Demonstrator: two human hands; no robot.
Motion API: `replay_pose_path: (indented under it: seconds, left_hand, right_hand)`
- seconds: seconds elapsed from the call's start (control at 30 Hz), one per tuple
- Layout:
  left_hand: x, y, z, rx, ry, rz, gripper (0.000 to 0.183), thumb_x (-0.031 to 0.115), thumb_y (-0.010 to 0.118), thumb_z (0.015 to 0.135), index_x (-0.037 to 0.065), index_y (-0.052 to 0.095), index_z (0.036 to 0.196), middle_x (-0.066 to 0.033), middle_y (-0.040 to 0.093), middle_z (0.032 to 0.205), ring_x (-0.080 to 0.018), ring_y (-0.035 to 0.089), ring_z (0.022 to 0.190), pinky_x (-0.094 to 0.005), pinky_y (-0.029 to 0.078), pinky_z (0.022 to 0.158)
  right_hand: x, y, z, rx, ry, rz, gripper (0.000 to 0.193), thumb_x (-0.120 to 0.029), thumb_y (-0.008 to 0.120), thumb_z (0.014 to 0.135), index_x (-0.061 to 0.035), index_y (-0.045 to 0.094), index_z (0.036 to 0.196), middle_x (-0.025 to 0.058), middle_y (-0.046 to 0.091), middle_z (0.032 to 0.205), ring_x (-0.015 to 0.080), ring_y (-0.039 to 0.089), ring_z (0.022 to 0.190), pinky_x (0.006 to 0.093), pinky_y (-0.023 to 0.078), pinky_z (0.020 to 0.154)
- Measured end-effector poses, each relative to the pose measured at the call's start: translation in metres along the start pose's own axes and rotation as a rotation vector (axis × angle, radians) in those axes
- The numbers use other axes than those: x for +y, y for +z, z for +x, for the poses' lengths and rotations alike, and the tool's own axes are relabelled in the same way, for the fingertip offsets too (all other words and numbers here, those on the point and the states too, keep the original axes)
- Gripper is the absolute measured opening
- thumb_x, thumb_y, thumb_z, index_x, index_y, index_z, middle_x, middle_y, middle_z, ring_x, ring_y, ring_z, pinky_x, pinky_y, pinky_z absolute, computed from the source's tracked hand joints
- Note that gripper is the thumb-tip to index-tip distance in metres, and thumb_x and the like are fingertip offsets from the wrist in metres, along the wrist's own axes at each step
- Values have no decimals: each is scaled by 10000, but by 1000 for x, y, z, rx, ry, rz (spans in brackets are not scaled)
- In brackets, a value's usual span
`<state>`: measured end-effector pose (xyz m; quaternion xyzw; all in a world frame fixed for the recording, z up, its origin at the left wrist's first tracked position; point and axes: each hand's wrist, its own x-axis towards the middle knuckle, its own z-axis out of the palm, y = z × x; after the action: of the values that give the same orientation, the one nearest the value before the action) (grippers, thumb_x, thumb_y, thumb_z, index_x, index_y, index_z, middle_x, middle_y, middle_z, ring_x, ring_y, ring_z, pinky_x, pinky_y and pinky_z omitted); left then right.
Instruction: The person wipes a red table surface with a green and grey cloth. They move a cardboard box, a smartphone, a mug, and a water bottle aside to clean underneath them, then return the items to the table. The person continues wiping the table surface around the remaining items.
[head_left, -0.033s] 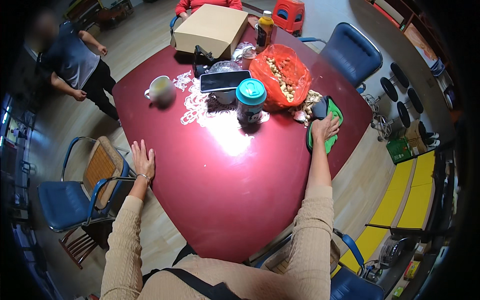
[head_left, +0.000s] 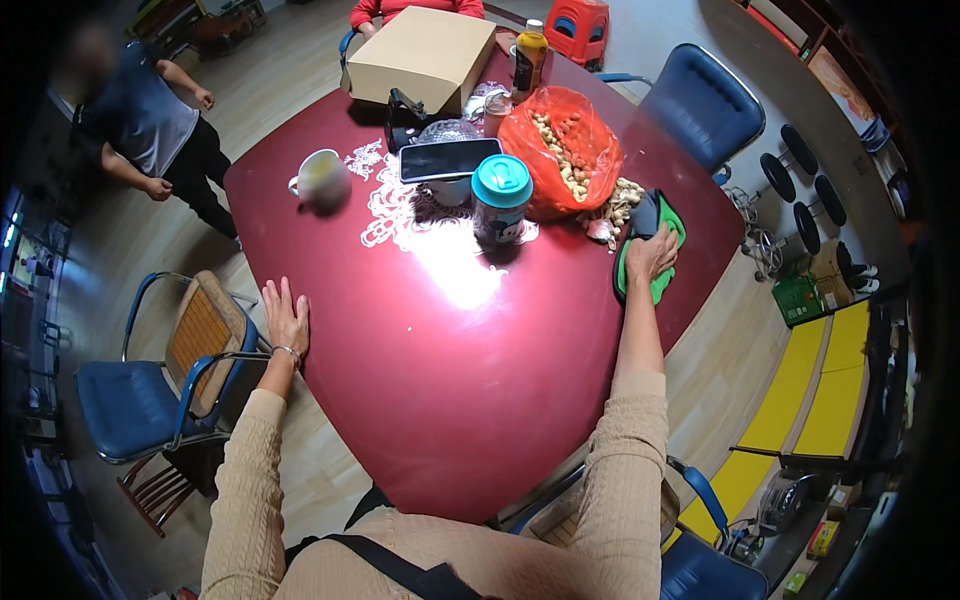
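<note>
Though more curled now, the right hand keeps to the green cloth, centre right, grip unclear; left hand open.

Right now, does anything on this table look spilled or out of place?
Yes: peanuts or shells lie loose on the table beside the open red bag, close to the green cloth under the right hand. They look spilled, though they may have been put there.

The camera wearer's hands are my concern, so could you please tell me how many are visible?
2: the left hand at the left edge of the red table, and the right hand on the green-and-dark cloth.
</note>
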<state>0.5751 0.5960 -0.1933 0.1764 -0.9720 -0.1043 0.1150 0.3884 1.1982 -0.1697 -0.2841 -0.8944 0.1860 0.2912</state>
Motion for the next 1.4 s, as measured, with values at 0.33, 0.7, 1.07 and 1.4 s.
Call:
replay_pose_path:
  seconds: [0.33,0.7,1.07,1.4]
  left_hand:
    - [-9,10,2,51,24,-37,603,381,435,943,105,266,1453,-217,147,1520,-377,123,1409,-496,165,1118]
    - [4,3,0,14,-58,0,622,416,403,946,90,257,1455,-212,133,1525,-370,104,1415,-553,160,1105]
    - [3,8,-1,34,-41,14,622,438,393,946,119,249,1460,-203,132,1528,-373,114,1412,-545,169,1103]
    - [-3,10,6,40,-16,17,626,432,415,935,107,275,1451,-209,164,1517,-368,131,1409,-514,178,1109]
  right_hand:
    - [40,-51,-38,103,56,184,582,-36,481,715,14,443,1293,221,457,1310,382,392,1242,453,300,1060]
    - [34,-91,-98,-144,-35,-128,601,-113,673,665,32,449,1204,197,499,1202,403,459,1094,477,398,964]
    - [46,-91,-58,53,206,469,574,-330,740,706,106,566,1035,280,628,984,421,603,944,461,454,847]
    - [53,-78,-43,74,267,579,348,-190,754,732,33,622,964,129,657,842,251,612,766,380,472,742]
